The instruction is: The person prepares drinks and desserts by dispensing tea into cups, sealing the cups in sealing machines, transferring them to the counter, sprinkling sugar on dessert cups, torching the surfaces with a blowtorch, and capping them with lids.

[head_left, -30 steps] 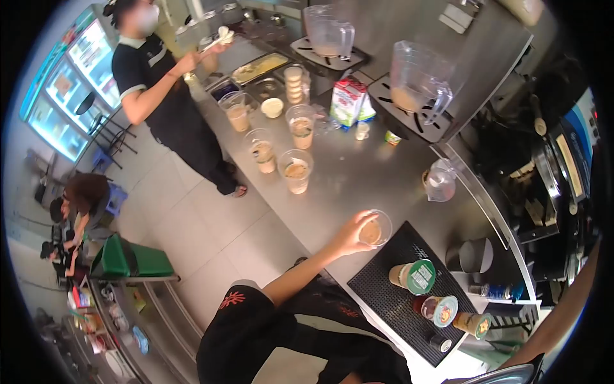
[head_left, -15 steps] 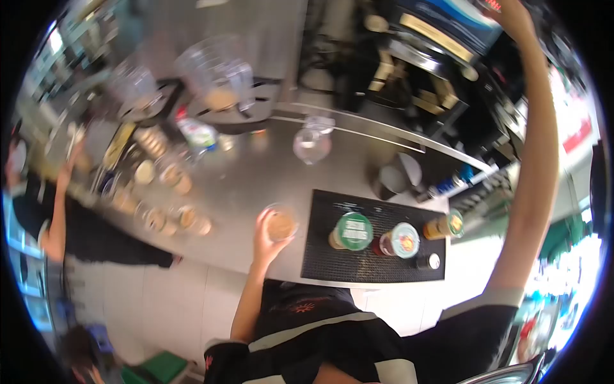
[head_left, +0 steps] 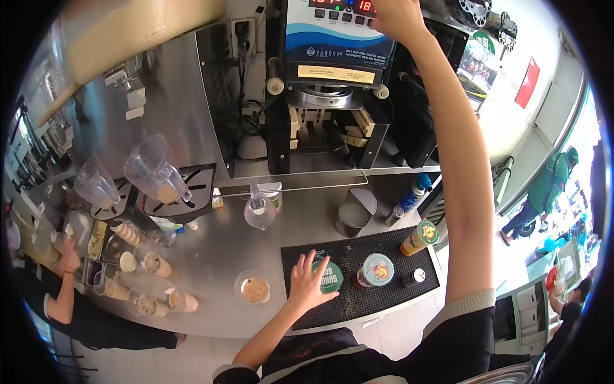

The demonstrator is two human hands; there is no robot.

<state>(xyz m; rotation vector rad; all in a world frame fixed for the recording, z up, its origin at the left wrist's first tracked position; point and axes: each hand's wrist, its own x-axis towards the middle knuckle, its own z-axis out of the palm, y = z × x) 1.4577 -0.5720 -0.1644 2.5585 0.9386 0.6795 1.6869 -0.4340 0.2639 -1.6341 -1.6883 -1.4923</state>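
My left hand [head_left: 307,285] is open, its fingers spread around the near left side of a cup with a green sealed lid [head_left: 329,277]. Whether it grips the cup is unclear. Left of that hand, an uncovered clear plastic cup [head_left: 253,287] with a light brown drink stands on the steel counter. My right hand [head_left: 400,19] is raised to the lit control panel of a cup sealing machine [head_left: 339,48]. Its visible fingers rest open at the panel's right side; the frame's top edge cuts off part of the hand.
On the black mat [head_left: 304,256] stand a printed-lid cup [head_left: 375,270], a yellowish sealed cup [head_left: 419,238] and a small dark can [head_left: 414,277]. Behind are a metal pitcher [head_left: 354,214] and a clear jug [head_left: 259,213]. Several filled cups and a co-worker's hand [head_left: 69,259] are at left.
My left hand has let go of the light brown drink, now standing on the counter, and moved right to the green-lidded cup. The view has swung, bringing the sealing machine nearer the centre.
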